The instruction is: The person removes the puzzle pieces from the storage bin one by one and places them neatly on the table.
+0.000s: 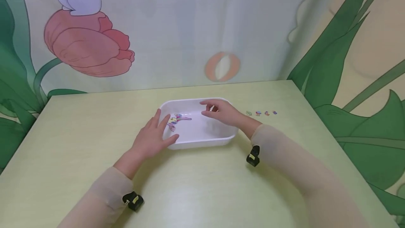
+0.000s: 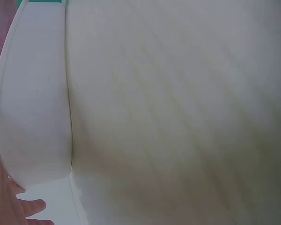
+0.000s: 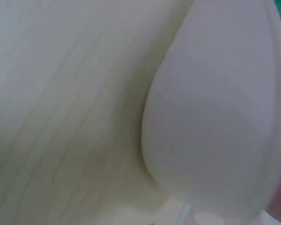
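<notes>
A white rectangular tray (image 1: 196, 143) sits on the table, its outer wall (image 2: 35, 98) filling the left side of the left wrist view. My left hand (image 1: 152, 138) is at the tray's left end, fingers spread and straight. Above the right part of the tray hovers my right hand (image 1: 223, 111), its index finger and thumb apart, with nothing visible between them. Several small colourful pieces, one yellow (image 1: 172, 119) and one pink (image 1: 172, 127), lie at the tray's left end, partly behind the left fingers. Next to them is a thin pink strip (image 1: 186, 118). The right wrist view shows mostly the tray's wall (image 3: 210, 108).
Right of the tray, several tiny colourful pieces lie in a row on the table (image 1: 202, 185), among them a greenish one (image 1: 249, 113) and a blue-red one (image 1: 258, 113). A printed curtain (image 1: 177, 38) hangs behind the table's far edge.
</notes>
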`<state>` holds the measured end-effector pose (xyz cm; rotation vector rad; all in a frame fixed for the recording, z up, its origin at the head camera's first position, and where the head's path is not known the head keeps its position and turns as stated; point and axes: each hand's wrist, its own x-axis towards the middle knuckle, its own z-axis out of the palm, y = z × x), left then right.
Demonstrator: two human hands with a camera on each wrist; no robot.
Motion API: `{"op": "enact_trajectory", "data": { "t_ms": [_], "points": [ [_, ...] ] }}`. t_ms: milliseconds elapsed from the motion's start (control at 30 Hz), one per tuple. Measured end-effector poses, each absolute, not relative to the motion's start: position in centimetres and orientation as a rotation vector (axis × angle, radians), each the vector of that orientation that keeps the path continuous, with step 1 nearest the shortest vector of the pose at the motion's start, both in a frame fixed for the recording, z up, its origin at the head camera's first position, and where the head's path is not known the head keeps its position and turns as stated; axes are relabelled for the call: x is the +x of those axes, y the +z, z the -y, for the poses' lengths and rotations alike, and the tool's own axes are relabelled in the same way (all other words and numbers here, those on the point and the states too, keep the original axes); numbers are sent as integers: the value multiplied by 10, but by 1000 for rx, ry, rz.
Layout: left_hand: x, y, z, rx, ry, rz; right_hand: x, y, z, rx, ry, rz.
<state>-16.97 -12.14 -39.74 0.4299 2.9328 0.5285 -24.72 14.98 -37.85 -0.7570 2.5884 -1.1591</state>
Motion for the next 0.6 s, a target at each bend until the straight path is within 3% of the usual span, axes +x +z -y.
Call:
{"op": "enact_trajectory", "data": {
  "t_ms": [600],
  "points": [
    [-171, -400, 122, 461, 493, -2948, -266, -406, -74, -869, -879, -2436]
  ]
}}
